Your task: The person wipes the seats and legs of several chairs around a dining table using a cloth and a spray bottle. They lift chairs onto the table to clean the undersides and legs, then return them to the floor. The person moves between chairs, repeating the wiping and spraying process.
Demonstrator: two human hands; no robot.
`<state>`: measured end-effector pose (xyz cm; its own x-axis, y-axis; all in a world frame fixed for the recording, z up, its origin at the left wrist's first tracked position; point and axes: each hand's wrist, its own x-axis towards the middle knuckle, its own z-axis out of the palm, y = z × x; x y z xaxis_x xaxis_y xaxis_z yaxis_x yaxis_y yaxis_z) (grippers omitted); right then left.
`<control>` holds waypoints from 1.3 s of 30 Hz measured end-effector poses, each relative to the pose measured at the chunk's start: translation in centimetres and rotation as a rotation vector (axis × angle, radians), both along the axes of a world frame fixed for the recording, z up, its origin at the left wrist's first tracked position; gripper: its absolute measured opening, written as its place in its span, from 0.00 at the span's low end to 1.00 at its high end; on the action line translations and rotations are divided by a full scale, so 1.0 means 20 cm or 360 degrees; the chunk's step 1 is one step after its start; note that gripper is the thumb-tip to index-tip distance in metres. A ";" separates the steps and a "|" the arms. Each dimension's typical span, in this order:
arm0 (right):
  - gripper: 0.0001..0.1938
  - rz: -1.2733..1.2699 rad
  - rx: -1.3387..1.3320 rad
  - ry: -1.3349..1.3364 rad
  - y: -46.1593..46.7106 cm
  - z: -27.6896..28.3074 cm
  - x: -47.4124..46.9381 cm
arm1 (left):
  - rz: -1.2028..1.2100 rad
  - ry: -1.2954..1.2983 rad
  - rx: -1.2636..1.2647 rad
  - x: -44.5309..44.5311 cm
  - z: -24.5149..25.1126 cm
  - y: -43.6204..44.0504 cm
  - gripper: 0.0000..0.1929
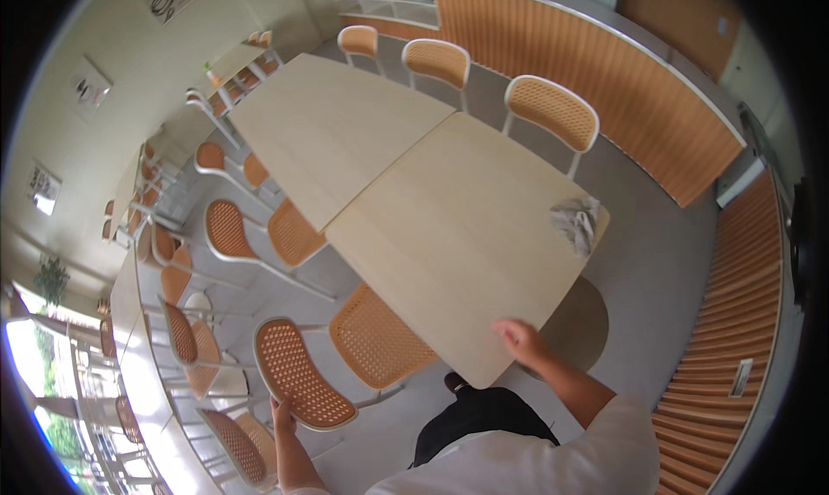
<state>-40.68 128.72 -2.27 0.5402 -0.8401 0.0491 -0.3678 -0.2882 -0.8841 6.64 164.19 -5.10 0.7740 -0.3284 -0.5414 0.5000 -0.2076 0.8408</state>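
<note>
My left hand (283, 413) grips the lower edge of the woven orange backrest (301, 375) of a white-framed chair. That chair's perforated seat (382, 336) lies partly against the side of a light wood-look table (453, 236). Over the near end of the tabletop is my right hand (516, 339), its fingers curled and nothing visible in it; whether it touches the top I cannot tell. A crumpled grey cloth (575, 224) lies at the table's right far corner.
A second table (343, 126) adjoins the first. Several chairs stand along both sides, among them one at the right (554, 113). Beyond is a slatted wood counter (570, 74); slatted panelling (725, 300) runs at the right. More tables and chairs fill the left, near windows.
</note>
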 end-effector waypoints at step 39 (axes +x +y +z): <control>0.22 0.0361 0.2019 -0.1577 0.47 0.36 2.46 | -0.1383 0.0094 0.0249 0.36 0.07 0.49 0.28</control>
